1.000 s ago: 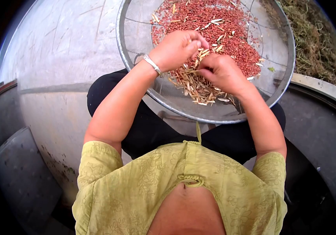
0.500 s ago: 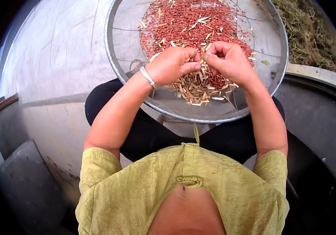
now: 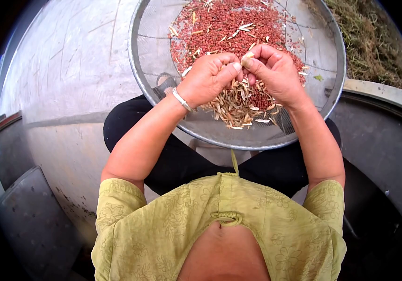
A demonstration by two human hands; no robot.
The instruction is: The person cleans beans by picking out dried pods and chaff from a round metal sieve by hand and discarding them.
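Observation:
My left hand (image 3: 214,75), with a silver bracelet on the wrist, meets my right hand (image 3: 276,70) above a round sieve (image 3: 141,75). Both are closed, thumbs pinching close together. A pale dry bean pod (image 3: 247,56) pokes out between the fingertips of my right hand, and the left thumb and fingers press at the same spot, partly hiding it. Below them red beans (image 3: 219,33) cover much of the mesh, with bits of pod strewn among them. A heap of dry empty pods (image 3: 233,110) lies at the near side of the sieve.
The sieve rests in front of my black-trousered knees. Dried plant stalks (image 3: 372,47) are piled at the upper right behind a pale ledge (image 3: 381,91). Concrete floor (image 3: 69,70) stretches to the left, and a grey panel (image 3: 37,215) leans at the lower left.
My hands have come closer together, and the left thumb now presses against the right fingertips. The pale pod shows more clearly between them. The sieve sits slightly lower in view.

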